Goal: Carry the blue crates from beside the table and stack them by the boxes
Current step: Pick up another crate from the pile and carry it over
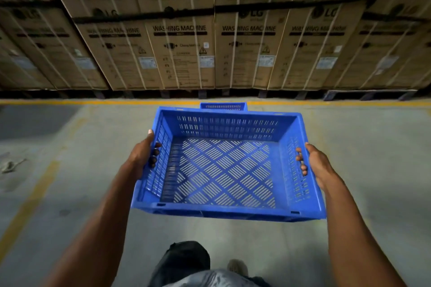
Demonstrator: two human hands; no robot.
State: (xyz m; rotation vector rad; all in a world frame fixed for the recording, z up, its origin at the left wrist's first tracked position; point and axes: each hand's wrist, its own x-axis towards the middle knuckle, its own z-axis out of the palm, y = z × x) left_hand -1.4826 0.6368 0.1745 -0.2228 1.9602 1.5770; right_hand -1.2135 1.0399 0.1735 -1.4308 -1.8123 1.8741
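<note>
**A:** What are the hands doing?

**B:** Both grasp one blue crate (pixel 224 163), held in the air above the grey floor (pixel 373 147). The left hand (pixel 143 155) sits on the crate's left wall. Its thumb lies along the top rim, and its fingers (pixel 154 152) curl through the handle slot, so the tips show inside the crate. The right hand (pixel 314 163) does the same on the right wall: fingers (pixel 300 163) hooked through the slot, tips showing inside, palm against the outside.

**A:** Is anything in the crate?

**B:** Only its slotted bottom shows, with the floor visible through the slots.

**A:** Where is it, compared with the boxes?

**B:** It is in front of the row of cardboard boxes (pixel 179 37), marked as washing machines, which stand on pallets (pixel 368 94) beyond a yellow line (pixel 70 102) painted on the floor. A second crate (pixel 223 106) stands on the floor near that line, just past the far rim of the held one.

**A:** How much of that second crate can you see?

**B:** Only a strip of its far wall; the held crate covers the rest, so I cannot tell whether it is one crate or several stacked.

**A:** What else is hard to make out?

**B:** The outer palms are hidden behind the crate's walls. The box tops run off the frame, and the small labels are too blurred to read. At the bottom edge a dark trouser leg (pixel 186 261) and a shoe (pixel 238 267) are cut off. Something pale lies on the floor (pixel 10 165) at the far left; I cannot tell what it is.
</note>
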